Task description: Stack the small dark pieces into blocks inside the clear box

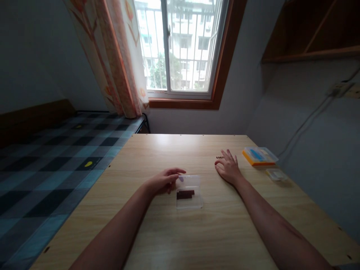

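Observation:
An open clear plastic box (189,203) lies on the wooden table, with dark brown flat pieces (185,194) lying together in its near half. At the far-left corner of its raised or laid-back lid (192,181) is my left hand (166,180), fingers loosely stretched and apart, seemingly touching the lid's edge. Further right, my right hand (228,167) rests low over the tabletop. Its thumb and forefinger curve together in a pinch, while the other fingers spread away. Several tiny dark pieces (219,157) stand in a row just beyond the pinch. Whatever the fingertips hold is too small to see.
An orange-and-clear case (259,156) with blue contents sits at the table's right edge, a small clear box (276,174) nearer me. The wooden table (157,240) borders a checked bed (64,165) on the left. Beyond are a curtain (112,56) and a window (188,48).

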The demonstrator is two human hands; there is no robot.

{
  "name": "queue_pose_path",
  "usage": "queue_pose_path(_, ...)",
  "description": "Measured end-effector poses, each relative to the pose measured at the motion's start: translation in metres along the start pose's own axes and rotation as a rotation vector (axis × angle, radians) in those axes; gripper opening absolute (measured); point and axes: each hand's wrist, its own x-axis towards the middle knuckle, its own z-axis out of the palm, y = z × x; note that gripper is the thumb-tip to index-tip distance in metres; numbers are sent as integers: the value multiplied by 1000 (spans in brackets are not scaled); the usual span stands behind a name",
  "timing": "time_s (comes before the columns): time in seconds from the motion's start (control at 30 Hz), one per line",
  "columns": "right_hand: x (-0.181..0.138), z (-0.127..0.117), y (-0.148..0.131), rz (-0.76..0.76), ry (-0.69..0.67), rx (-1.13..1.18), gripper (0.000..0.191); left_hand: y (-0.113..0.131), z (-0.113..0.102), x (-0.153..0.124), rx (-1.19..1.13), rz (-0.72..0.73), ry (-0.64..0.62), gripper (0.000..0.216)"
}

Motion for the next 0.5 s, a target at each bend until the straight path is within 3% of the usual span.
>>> queue_pose_path(0.33,-2,-4,-2,-200,32,46,15,-7,-5,10,-212,183,73,58)
queue_pose_path(0.5,-5,-7,-5,-287,93,85,18,-7,-1,11,-211,210,138,56)
